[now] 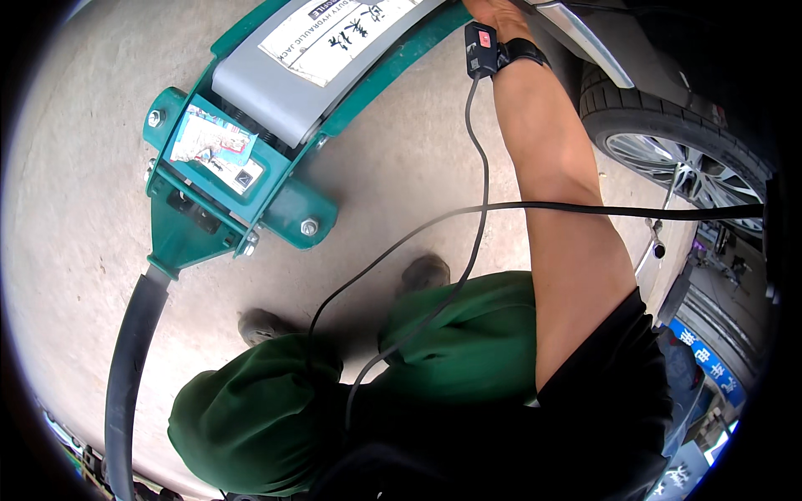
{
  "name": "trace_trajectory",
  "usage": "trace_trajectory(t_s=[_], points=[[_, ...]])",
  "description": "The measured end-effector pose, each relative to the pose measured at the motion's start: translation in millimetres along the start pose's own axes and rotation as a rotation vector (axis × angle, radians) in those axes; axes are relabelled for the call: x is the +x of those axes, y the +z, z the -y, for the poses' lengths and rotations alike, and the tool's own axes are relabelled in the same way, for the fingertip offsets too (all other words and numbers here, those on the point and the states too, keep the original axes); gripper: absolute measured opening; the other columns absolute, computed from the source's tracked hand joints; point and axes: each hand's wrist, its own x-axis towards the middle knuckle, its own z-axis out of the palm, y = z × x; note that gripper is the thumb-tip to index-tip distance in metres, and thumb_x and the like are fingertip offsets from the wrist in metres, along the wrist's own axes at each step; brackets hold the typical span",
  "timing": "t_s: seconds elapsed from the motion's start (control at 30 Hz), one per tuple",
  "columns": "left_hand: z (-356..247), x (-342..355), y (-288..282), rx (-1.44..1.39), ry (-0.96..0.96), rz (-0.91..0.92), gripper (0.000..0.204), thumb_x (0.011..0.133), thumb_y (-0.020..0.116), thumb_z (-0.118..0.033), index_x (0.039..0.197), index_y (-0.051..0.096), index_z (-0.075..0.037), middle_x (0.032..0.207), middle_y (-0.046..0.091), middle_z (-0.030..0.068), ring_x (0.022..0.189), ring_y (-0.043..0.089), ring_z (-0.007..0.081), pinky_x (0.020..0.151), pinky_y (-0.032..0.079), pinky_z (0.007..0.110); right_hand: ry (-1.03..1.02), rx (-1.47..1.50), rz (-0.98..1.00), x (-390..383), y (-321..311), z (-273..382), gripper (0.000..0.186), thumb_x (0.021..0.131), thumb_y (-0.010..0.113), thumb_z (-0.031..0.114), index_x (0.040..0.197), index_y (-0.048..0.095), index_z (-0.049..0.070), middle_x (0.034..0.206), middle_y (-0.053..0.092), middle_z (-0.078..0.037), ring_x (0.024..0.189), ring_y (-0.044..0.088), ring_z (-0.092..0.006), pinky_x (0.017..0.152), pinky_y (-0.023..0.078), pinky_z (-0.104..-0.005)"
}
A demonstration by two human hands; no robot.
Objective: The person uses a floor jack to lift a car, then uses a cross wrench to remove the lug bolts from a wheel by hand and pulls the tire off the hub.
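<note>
My right arm stretches up to the top of the head view, where my right hand [493, 15] is partly cut off beside the far end of a green-and-grey floor jack [276, 100]; its fingers and whatever they touch are hidden. A small black device [480, 48] with a cable is strapped at that wrist. The jack has labels on its top, bolted side plates and a long dark handle [134, 359] running toward the lower left. My left hand is not in view.
A car body [635, 92] and tyred alloy wheel [618, 125] are at the right, with a metal wrench [658, 249] hanging by the wheel. My legs in green trousers are bent below. Black cables cross the middle over the concrete floor [83, 167]. Blue signs stand at lower right.
</note>
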Motion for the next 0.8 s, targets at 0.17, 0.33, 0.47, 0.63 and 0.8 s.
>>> trace_trajectory(t_s=[0.17,0.33,0.47,0.63,0.8], points=[[-1,4,3,-0.008,0.002,0.016,0.012,0.083,0.055,-0.013,0.075,0.055,-0.004,0.070,0.055,0.0096,0.071,0.060,0.0287,0.072,0.050,0.042,-0.028,-0.084,-0.035,15,9,-12,0.057,0.091,0.050,0.039,0.142,0.050,0.013,0.151,0.044,-0.016,0.143,0.034,-0.0355,0.119,0.027,-0.0397],[5,18,-2,-0.044,-0.014,0.068,0.013,0.083,0.055,-0.014,0.075,0.056,-0.004,0.070,0.056,0.0098,0.071,0.060,0.0289,0.072,0.050,0.042,0.043,0.030,0.011,2,0,7,0.058,0.092,0.049,0.041,0.144,0.047,0.015,0.156,0.038,-0.016,0.146,0.029,-0.0354,0.120,0.026,-0.0397],[10,48,-3,-0.097,-0.023,0.184,0.013,0.083,0.054,-0.014,0.075,0.056,-0.004,0.071,0.056,0.0101,0.071,0.060,0.0292,0.071,0.050,0.042,0.002,0.069,-0.011,-7,-7,5,0.060,0.093,0.049,0.042,0.147,0.043,0.017,0.157,0.036,-0.016,0.147,0.026,-0.0356,0.120,0.025,-0.0395],[-5,24,23,-0.241,-0.341,0.044,0.008,0.076,0.059,-0.007,0.073,0.052,-0.004,0.064,0.050,0.0090,0.068,0.057,0.0289,0.077,0.048,0.045,0.131,0.127,-0.027,-13,-1,23,0.063,0.091,0.050,0.033,0.151,0.037,0.017,0.157,0.035,-0.017,0.148,0.025,-0.0359,0.120,0.025,-0.0392],[-13,-14,32,-0.079,-0.104,-0.031,0.011,0.073,0.062,-0.011,0.076,0.057,-0.002,0.072,0.058,0.0132,0.074,0.062,0.0323,0.077,0.052,0.047,-0.106,-0.073,-0.289,6,57,-32,0.064,0.091,0.052,0.021,0.151,0.033,0.009,0.152,0.039,-0.024,0.142,0.035,-0.0396,0.118,0.031,-0.0419]])
